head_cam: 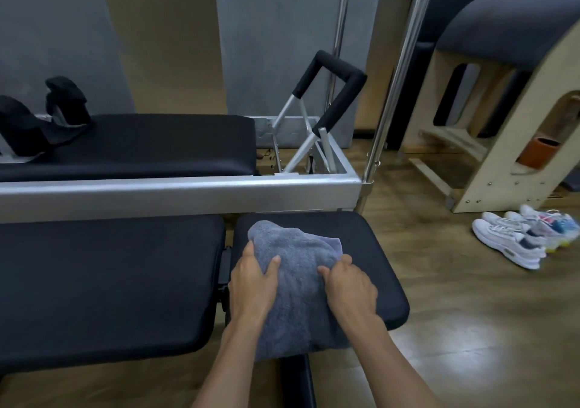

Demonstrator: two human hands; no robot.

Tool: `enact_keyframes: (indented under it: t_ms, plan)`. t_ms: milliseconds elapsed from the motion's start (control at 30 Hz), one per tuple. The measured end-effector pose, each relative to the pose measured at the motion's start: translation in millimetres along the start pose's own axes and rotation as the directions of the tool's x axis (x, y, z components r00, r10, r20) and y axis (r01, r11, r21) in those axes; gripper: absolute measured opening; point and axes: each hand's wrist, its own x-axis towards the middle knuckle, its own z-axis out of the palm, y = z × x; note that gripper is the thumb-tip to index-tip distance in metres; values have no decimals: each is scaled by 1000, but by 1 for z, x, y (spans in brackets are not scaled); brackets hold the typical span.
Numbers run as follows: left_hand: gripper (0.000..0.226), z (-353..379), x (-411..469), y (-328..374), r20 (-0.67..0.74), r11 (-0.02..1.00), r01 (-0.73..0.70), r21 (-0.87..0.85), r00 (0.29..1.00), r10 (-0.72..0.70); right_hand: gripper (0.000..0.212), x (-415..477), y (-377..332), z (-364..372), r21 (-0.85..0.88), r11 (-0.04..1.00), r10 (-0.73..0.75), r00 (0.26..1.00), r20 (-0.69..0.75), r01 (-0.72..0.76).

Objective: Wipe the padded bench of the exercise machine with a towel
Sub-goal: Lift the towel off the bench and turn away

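Observation:
A grey-blue towel (296,285) lies bunched on the small black padded bench section (373,250) at the machine's end. My left hand (252,285) presses on the towel's left side, fingers gripping its edge. My right hand (350,288) clutches the towel's right side with curled fingers. The towel's near end hangs over the bench's front edge. A longer black padded section (106,282) lies to the left, separated by a narrow gap.
A silver frame rail (175,191) runs behind the bench, with another black pad (141,145) and a padded foot bar (332,90) beyond. A vertical steel pole (395,75) stands right. White sneakers (514,238) and a wooden arched barrel (502,119) sit on the wood floor.

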Motion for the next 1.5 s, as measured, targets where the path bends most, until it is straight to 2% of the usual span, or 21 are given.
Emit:
enact_keyframes:
  t_ms: [167, 367, 500, 667, 800, 933, 1100, 1233, 1333, 1500]
  plan:
    - [41, -21, 14, 12, -47, 990, -68, -120, 997, 63, 34, 2, -15, -16, 375, 927, 7, 1000, -28, 4]
    - [46, -78, 27, 73, -50, 976, -67, -210, 997, 57, 33, -5, -50, -80, 520, 850, 5, 985, -170, 85]
    - [49, -124, 33, 166, -46, 967, -90, -239, 996, 81, 33, -8, -76, -177, 587, 802, 41, 972, -232, 106]
    - [45, -181, 22, 314, -22, 957, -124, -262, 992, 123, 34, -21, -91, -336, 665, 743, 133, 959, -249, 70]
    - [47, -222, -2, 429, 25, 942, -184, -281, 980, 199, 33, -44, -87, -462, 704, 710, 204, 949, -242, 27]
    - [42, -248, -24, 516, 100, 902, -247, -354, 949, 299, 34, -76, -81, -558, 718, 696, 302, 897, -322, 24]
    - [40, -257, -57, 576, 247, 813, -265, -518, 864, 439, 29, -137, -73, -627, 707, 706, 459, 736, -498, 38]
    - [34, -263, -113, 614, 343, 729, -312, -609, 725, 597, 34, -216, -63, -667, 685, 729, 586, 528, -615, -12]
    - [29, -265, -177, 640, 441, 667, -287, -688, 565, 698, 35, -294, -51, -694, 697, 713, 674, 356, -648, -82]
    - [24, -277, -339, 660, 515, 553, -173, -815, 221, 828, 32, -463, -25, -719, 712, 670, 730, 7, -684, -212]
